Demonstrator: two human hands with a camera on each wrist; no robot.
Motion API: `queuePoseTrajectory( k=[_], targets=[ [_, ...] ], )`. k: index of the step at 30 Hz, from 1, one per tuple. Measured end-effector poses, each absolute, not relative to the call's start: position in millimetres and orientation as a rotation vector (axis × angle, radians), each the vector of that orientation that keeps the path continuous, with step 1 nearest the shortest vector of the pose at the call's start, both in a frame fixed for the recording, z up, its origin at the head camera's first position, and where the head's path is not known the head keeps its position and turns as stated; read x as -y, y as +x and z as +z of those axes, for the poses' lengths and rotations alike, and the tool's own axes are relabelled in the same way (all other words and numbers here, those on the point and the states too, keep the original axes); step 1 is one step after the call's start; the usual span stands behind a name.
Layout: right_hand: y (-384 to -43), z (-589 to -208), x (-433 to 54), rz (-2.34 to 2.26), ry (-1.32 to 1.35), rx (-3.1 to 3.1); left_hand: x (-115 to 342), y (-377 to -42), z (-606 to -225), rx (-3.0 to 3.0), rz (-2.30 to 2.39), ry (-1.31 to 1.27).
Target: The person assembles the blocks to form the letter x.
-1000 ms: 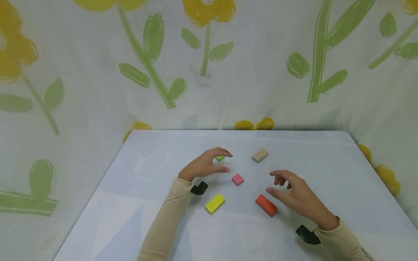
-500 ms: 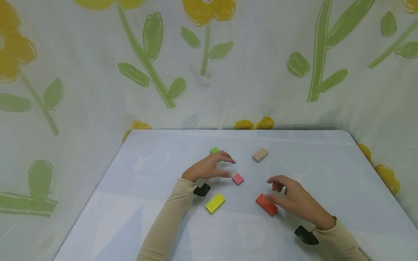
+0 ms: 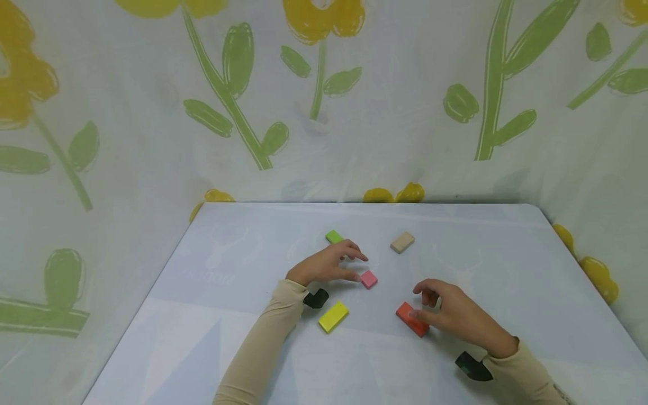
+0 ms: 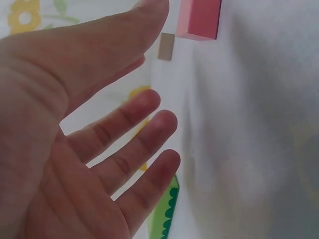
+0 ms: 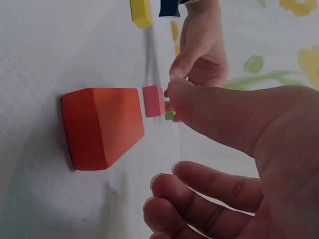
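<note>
My left hand (image 3: 324, 265) hovers over the table beside a small pink block (image 3: 368, 279), fingers loosely bent and holding nothing. In the left wrist view the thumb is near the pink block (image 4: 200, 20), apparently without gripping it. My right hand (image 3: 458, 315) is above a red-orange block (image 3: 409, 318), its thumb covering part of that block in the head view. The right wrist view shows a gap between thumb and fingers, with the red-orange block (image 5: 107, 129) lying on the table outside it. A green block (image 3: 333, 236) lies behind the left hand, partly hidden.
A yellow block (image 3: 333, 317) lies in front of the left hand. Farther back is a plain wooden block (image 3: 402, 242). The white table (image 3: 243, 349) meets a flower-printed curtain (image 3: 395, 112) at its back edge. Dark wrist cameras (image 3: 316, 298) sit below both wrists.
My left hand has come toward the front and slightly right, uncovering more of the green block and nearing the pink one. My right hand has lowered and shifted left over the red-orange block.
</note>
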State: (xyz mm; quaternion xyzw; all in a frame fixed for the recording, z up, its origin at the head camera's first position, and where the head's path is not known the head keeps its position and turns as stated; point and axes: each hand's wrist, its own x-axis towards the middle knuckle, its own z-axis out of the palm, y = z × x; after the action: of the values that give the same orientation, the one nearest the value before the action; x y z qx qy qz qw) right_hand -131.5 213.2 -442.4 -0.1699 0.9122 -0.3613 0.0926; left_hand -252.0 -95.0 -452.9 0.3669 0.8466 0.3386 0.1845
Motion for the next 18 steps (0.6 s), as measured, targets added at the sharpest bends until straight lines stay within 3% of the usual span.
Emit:
queuePoseTrajectory(
  k=[18],
  targets=[
    [-131.9,-451.2,-213.0,-1.062,-0.555,-2.628,89.2,-253.7,-459.4,-2.390,0.897,1.053]
  ],
)
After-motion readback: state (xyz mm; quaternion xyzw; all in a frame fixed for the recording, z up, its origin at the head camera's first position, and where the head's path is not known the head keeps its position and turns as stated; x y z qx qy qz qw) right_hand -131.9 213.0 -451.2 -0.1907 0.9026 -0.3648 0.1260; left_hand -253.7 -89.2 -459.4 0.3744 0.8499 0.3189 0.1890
